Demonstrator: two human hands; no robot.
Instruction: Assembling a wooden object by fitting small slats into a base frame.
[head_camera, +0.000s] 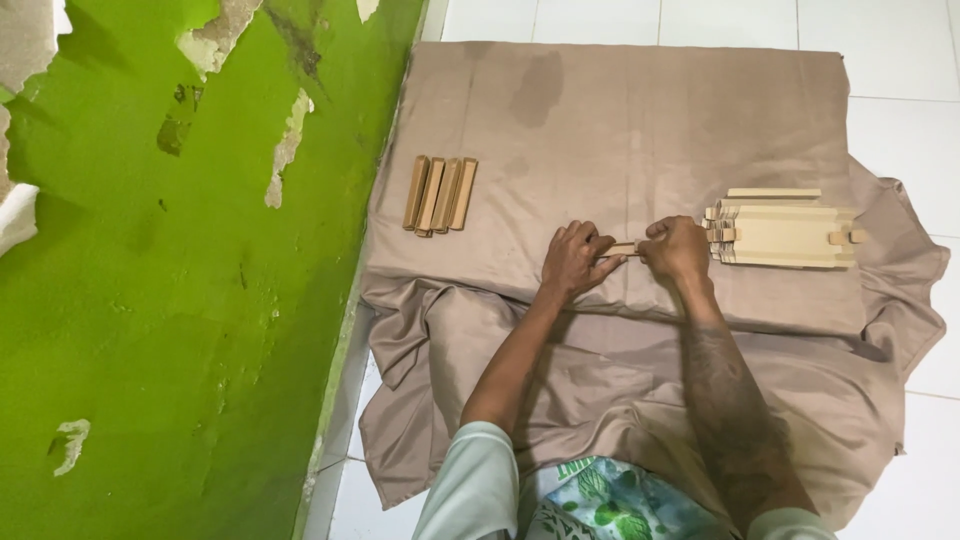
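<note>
Left hand (573, 258) and right hand (677, 248) both clenched on one folded cardboard strip (620, 250), over tan cloth (620, 120) on white tiled floor (900, 70), beside green wall (180, 300).

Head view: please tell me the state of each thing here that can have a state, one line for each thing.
Left hand: closed on one end of the small cardboard piece.
Right hand: closed on its other end.
Small cardboard piece: held between both hands, just above the cloth.
Flat cardboard stack: lying flat on the cloth, unfolded, beside the right hand.
Folded cardboard pieces: four side by side on the cloth, untouched.
Brown cloth: spread on the floor, near edge wrinkled.
Green wall: paint peeling.
</note>
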